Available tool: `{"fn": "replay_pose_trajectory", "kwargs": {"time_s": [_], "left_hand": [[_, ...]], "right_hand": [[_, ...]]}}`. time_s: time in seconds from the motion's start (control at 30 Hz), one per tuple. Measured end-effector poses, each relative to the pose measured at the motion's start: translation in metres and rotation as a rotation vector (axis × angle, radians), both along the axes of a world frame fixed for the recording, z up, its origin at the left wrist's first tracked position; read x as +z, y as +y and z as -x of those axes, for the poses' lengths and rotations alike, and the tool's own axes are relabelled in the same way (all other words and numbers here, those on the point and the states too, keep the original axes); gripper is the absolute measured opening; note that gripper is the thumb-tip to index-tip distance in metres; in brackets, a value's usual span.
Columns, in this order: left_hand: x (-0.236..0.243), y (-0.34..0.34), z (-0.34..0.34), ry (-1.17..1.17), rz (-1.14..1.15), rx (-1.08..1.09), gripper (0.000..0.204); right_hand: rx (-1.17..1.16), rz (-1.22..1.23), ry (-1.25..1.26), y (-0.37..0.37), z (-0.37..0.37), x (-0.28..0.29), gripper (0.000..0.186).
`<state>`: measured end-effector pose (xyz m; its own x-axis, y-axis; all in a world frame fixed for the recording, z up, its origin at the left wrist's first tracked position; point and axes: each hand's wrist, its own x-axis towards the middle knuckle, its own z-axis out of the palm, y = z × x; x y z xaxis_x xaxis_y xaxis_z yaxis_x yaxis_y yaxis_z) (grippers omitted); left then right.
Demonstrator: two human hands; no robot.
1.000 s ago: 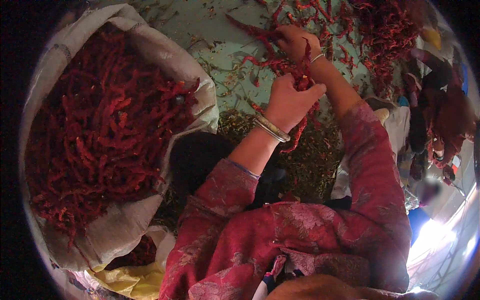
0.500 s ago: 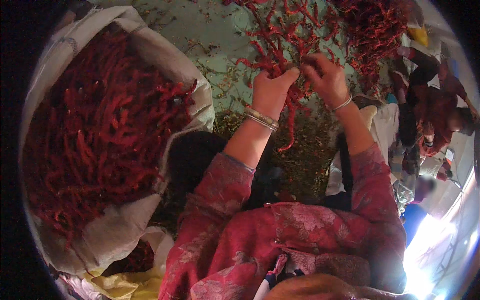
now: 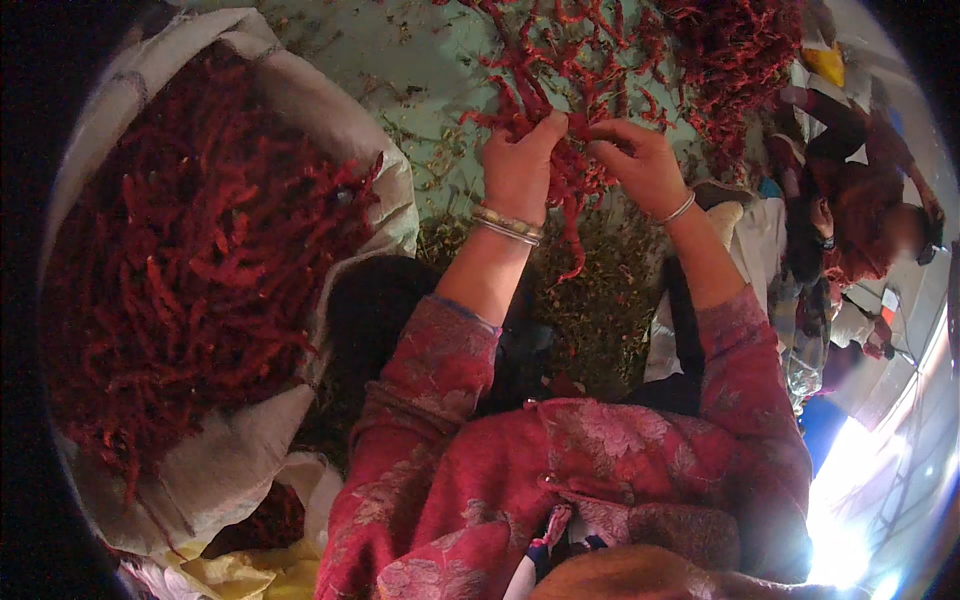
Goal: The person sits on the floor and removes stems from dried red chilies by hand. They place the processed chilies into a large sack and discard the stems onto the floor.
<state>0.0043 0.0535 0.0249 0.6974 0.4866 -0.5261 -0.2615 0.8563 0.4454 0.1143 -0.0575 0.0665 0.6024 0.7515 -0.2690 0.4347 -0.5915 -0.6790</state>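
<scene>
Fingers (image 3: 552, 126) grip red chillies (image 3: 571, 190), apart from sack rim (image 3: 398, 205).

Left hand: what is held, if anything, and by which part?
A bunch of red peppers, held partway along; the left hand hides the exact spot.

My right bracelet (image 3: 681, 208) is glossy metal. Chillies (image 3: 571, 185) at one o'clock look wrinkled, the sack (image 3: 235, 445) at nine o'clock matt plastic.

Chillies (image 3: 190, 290) lie in a sack (image 3: 345, 110) at frame left, above a second bag (image 3: 250, 572) at lower left; another chilli heap (image 3: 735, 60) lies upper right, plant debris (image 3: 590, 310) at centre, a person (image 3: 865, 235) at right.
</scene>
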Motion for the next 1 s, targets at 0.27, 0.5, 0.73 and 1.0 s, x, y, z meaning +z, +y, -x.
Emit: {"fn": "replay_pose_trajectory", "kwargs": {"time_s": [0.27, 0.5, 0.73, 1.0], "left_hand": [[0.002, -0.003, 0.000, -0.007, -0.096, -0.198, 0.019], [-0.026, 0.001, 0.003, -0.013, 0.327, -0.242, 0.013], [-0.014, -0.009, -0.005, -0.059, 0.201, -0.161, 0.011], [-0.005, -0.007, -0.002, -0.066, 0.069, -0.227, 0.016]], "right_hand": [[0.102, 0.090, -0.048, -0.005, 0.004, 0.006, 0.019], [0.106, 0.175, 0.590, -0.016, 0.020, 0.063, 0.016], [0.143, 0.093, -0.003, -0.020, -0.012, 0.009, 0.025], [-0.019, 0.260, -0.353, 0.051, -0.041, -0.072, 0.032]]}}
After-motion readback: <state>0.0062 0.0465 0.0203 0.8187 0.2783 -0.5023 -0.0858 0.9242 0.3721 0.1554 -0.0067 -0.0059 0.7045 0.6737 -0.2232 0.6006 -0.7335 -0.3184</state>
